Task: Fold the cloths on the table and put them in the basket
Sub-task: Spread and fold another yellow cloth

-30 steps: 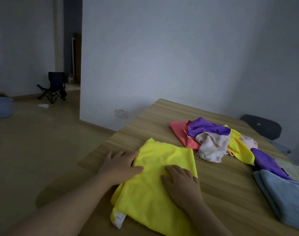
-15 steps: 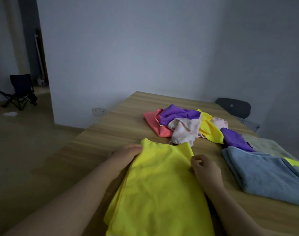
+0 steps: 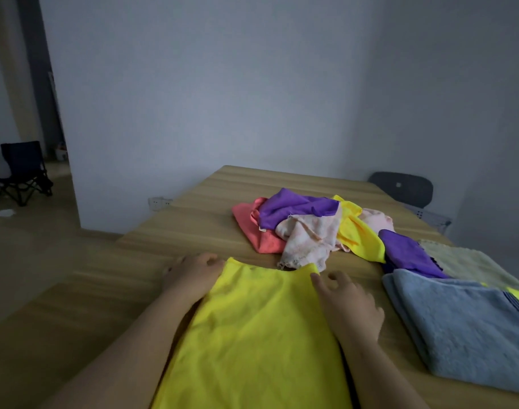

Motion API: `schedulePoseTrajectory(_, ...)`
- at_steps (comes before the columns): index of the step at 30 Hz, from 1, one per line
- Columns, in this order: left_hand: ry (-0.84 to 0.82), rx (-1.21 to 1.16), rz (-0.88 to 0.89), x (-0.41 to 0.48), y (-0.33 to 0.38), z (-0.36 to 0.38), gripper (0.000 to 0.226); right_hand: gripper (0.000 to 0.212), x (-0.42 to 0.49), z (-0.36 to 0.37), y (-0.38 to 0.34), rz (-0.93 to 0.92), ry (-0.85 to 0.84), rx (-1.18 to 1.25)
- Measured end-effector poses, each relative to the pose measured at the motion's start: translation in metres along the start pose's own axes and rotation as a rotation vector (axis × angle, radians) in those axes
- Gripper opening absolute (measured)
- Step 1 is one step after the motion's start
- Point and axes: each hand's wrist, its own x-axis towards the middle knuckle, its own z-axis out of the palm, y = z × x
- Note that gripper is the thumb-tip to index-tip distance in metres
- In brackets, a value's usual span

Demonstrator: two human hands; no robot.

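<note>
A folded yellow cloth (image 3: 261, 335) lies on the wooden table (image 3: 193, 228) right in front of me. My left hand (image 3: 193, 276) holds its far left corner with curled fingers. My right hand (image 3: 346, 302) pinches the far right corner, thumb on the cloth's edge. Behind it sits a loose pile of cloths (image 3: 305, 228) in coral, purple, pink and yellow. No basket is in view.
A folded blue towel (image 3: 464, 329) lies at the right, with a purple cloth (image 3: 405, 255) and a pale towel (image 3: 470, 264) behind it. A dark chair (image 3: 399, 187) stands past the table's far right corner. A folding chair (image 3: 22, 169) stands on the floor at far left.
Both hands went from pressing flat on the yellow cloth to holding its far corners. The cloth now lies straight and lengthwise before me, and my view turned right.
</note>
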Motion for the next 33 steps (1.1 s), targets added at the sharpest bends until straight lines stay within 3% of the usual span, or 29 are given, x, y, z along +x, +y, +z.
schedulePoseTrajectory(4, -0.021, 0.155, 0.067, 0.017, -0.003, 0.003, 0.035, 0.05, 0.013, 0.0, 0.0, -0.095, -0.111, 0.006)
schedulePoseTrajectory(8, -0.022, 0.019, 0.107, 0.023, 0.002, 0.007, 0.023, 0.038, 0.028, 0.002, 0.002, -0.145, -0.093, 0.061)
schedulePoseTrajectory(13, -0.068, -0.062, 0.16, 0.033, -0.006, 0.01, 0.01, 0.02, 0.037, 0.005, 0.003, -0.185, -0.113, 0.32)
schedulePoseTrajectory(16, -0.055, -0.141, 0.162, 0.032, -0.009, 0.01, 0.019, 0.027, 0.035, 0.009, 0.003, -0.237, -0.175, 0.175)
schedulePoseTrajectory(19, -0.068, -0.275, 0.124, 0.03, -0.007, 0.008, 0.02, 0.014, 0.036, 0.009, 0.004, -0.23, -0.129, 0.189)
schedulePoseTrajectory(21, -0.101, -0.17, 0.155, 0.031, -0.006, 0.007, 0.016, 0.019, 0.035, 0.01, 0.004, -0.238, -0.089, 0.261)
schedulePoseTrajectory(23, -0.135, -0.048, 0.176, 0.03, -0.004, 0.007, 0.026, 0.024, 0.033, 0.011, 0.005, -0.27, -0.056, 0.341)
schedulePoseTrajectory(25, -0.124, -0.046, 0.2, 0.03, -0.004, 0.007, 0.02, 0.019, 0.031, 0.01, 0.004, -0.31, -0.032, 0.413)
schedulePoseTrajectory(30, -0.063, -0.329, 0.166, 0.025, -0.004, 0.006, 0.02, 0.019, 0.032, 0.008, 0.006, -0.314, -0.017, 0.569)
schedulePoseTrajectory(33, 0.073, -0.477, 0.146, 0.022, 0.002, -0.002, 0.024, 0.023, 0.033, 0.008, 0.008, -0.278, -0.014, 0.679)
